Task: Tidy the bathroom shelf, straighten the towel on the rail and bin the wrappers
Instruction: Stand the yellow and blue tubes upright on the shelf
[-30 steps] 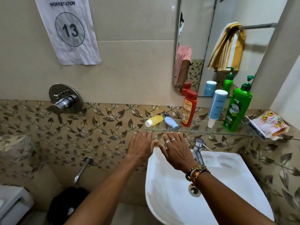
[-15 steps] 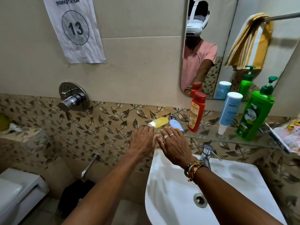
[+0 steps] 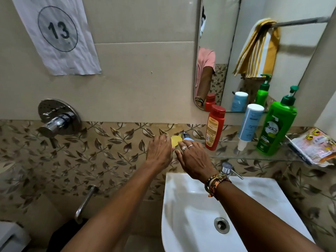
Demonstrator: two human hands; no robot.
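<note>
On the left end of the glass shelf (image 3: 227, 154) lie a small yellow bottle (image 3: 176, 140) and a small blue bottle (image 3: 187, 137). My left hand (image 3: 160, 153) curls over the yellow bottle's cap end and hides it. My right hand (image 3: 192, 159) closes its fingers over the blue bottle. A red bottle (image 3: 214, 128), a white and blue tube (image 3: 250, 124) and a green pump bottle (image 3: 276, 128) stand upright further right. An orange wrapper (image 3: 316, 148) lies at the shelf's right end. The yellow striped towel (image 3: 258, 48) hangs bunched on a rail, seen in the mirror.
A white basin (image 3: 236, 206) with a chrome tap (image 3: 227, 169) sits under the shelf. A chrome wall mixer (image 3: 58, 120) juts out at the left. A toilet corner (image 3: 11, 237) and a dark object (image 3: 60, 237) are on the floor side.
Both hands moved up and forward from below the shelf edge onto the two small lying bottles; my left fingers now cover the yellow bottle's cap. The view shifted slightly.
</note>
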